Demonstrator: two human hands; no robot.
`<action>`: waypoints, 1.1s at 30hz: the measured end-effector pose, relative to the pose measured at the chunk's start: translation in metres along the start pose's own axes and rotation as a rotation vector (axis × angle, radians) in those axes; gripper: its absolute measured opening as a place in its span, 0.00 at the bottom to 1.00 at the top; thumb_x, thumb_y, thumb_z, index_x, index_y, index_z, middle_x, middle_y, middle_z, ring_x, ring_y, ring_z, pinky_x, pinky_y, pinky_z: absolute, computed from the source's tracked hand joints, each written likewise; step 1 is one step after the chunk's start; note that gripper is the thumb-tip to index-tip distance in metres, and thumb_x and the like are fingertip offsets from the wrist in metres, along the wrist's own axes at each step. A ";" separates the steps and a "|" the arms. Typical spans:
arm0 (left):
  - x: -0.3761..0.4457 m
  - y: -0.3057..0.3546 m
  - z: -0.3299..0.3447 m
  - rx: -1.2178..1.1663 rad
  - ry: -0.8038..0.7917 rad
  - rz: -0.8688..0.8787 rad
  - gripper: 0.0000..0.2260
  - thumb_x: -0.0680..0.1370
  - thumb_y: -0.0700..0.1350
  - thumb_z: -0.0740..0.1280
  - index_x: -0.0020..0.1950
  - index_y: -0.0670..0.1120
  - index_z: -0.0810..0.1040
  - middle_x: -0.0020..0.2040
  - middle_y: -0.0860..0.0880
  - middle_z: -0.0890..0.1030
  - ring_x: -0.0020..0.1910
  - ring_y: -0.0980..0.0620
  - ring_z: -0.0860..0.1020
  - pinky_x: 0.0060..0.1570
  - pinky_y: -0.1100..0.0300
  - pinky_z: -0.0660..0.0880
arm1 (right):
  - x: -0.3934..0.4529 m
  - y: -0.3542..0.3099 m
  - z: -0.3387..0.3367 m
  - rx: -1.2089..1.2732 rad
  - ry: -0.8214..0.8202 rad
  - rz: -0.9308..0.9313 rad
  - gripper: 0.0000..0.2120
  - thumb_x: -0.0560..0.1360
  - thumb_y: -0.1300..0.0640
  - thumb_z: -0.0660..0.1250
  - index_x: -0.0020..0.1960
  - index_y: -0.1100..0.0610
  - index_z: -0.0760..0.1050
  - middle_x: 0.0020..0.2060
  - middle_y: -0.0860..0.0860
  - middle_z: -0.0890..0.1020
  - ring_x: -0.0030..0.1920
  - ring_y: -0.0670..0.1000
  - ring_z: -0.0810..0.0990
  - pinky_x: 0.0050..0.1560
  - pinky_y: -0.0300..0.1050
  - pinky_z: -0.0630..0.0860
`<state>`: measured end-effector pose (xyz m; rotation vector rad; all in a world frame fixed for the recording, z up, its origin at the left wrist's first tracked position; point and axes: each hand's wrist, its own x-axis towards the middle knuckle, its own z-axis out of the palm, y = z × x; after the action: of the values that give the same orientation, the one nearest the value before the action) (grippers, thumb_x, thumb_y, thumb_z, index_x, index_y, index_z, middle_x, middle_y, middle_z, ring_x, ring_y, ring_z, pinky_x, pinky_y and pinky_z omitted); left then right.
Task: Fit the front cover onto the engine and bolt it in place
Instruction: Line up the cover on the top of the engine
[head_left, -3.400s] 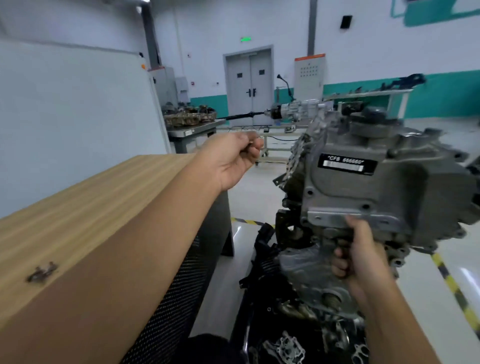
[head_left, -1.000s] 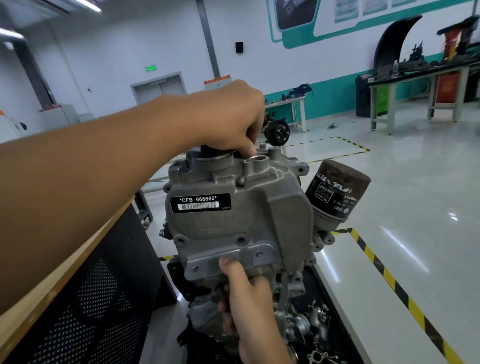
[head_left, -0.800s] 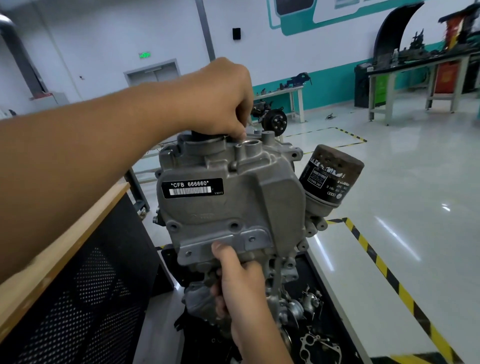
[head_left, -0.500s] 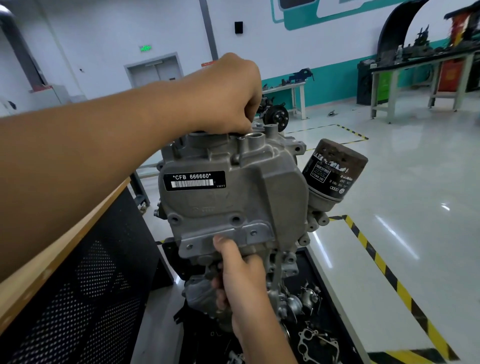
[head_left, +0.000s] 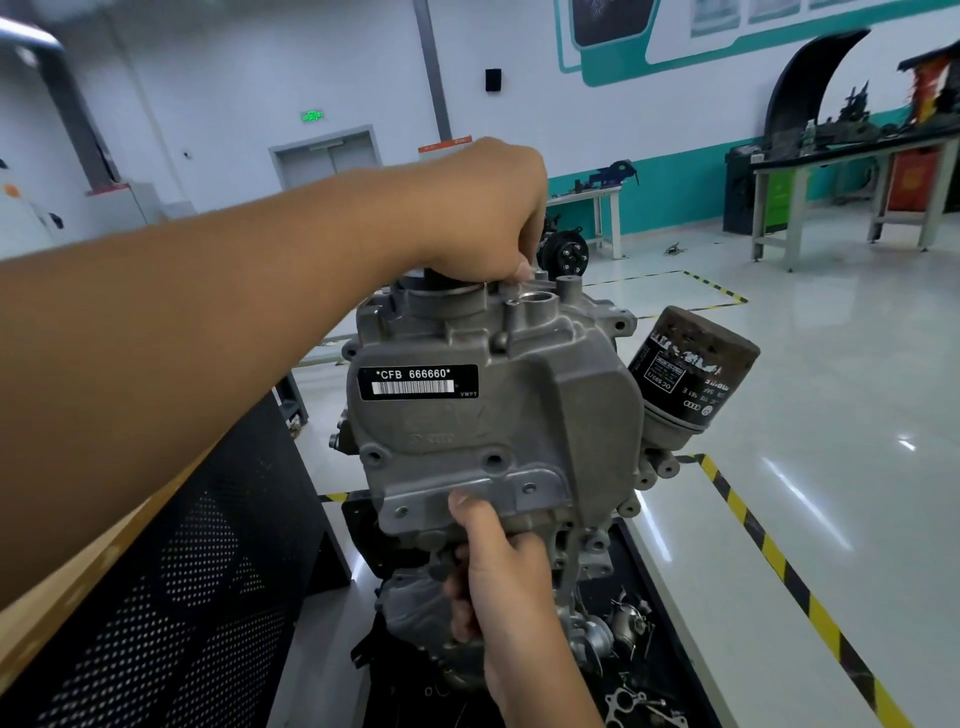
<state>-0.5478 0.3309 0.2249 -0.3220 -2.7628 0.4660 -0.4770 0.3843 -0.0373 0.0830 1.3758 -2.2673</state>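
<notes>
Cover: front cover (head_left: 498, 415), grey cast metal, sat against the engine (head_left: 597, 332), its flat face toward the camera and a black label (head_left: 418, 382) reading "*CFB 666660*" high on that face.
Left hand: left hand (head_left: 478, 218) reached over the cover's top edge, fingers curled downward with the tips bunched at a spot beside a round open port (head_left: 537, 299); whatever they pinched was hidden under the fingers, so I cannot tell what it was.
Right hand: right hand (head_left: 498, 571) gripped the cover's lower edge from below, thumb pressed flat on the bottom flange, fingers wrapped underneath.
Oil filter: black, worn oil filter (head_left: 693, 369) stuck out tilted from the engine's right side, just beside the cover.
Bench: wooden-topped workbench (head_left: 104, 551) with a black perforated side panel (head_left: 208, 597) stood to the left, near the engine.
Below: loose metal parts (head_left: 623, 623) lay on a dark tray under the engine.
Floor: glossy pale floor (head_left: 857, 415) carried yellow-and-black hazard tape (head_left: 769, 551).
</notes>
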 end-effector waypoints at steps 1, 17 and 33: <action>-0.001 -0.001 0.000 -0.037 0.025 -0.019 0.04 0.75 0.48 0.77 0.48 0.50 0.88 0.38 0.58 0.82 0.46 0.52 0.81 0.48 0.55 0.77 | 0.000 0.000 0.000 -0.002 0.004 0.001 0.22 0.70 0.43 0.76 0.44 0.60 0.73 0.28 0.55 0.74 0.20 0.49 0.69 0.22 0.39 0.64; -0.003 0.005 0.008 -0.060 0.044 -0.005 0.07 0.71 0.43 0.80 0.37 0.51 0.84 0.33 0.59 0.79 0.39 0.59 0.77 0.37 0.65 0.67 | -0.003 -0.002 0.002 0.003 0.016 0.000 0.21 0.69 0.43 0.76 0.44 0.60 0.73 0.23 0.52 0.73 0.19 0.50 0.66 0.22 0.38 0.62; 0.016 0.001 0.000 -0.367 -0.303 -0.413 0.11 0.71 0.49 0.80 0.48 0.48 0.82 0.50 0.46 0.83 0.53 0.42 0.82 0.50 0.46 0.81 | 0.000 -0.004 -0.001 -0.030 0.046 0.027 0.26 0.64 0.41 0.76 0.46 0.63 0.77 0.23 0.55 0.76 0.19 0.53 0.70 0.22 0.38 0.65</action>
<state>-0.5624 0.3357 0.2287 0.2623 -3.0874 -0.1089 -0.4788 0.3864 -0.0341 0.1436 1.4227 -2.2346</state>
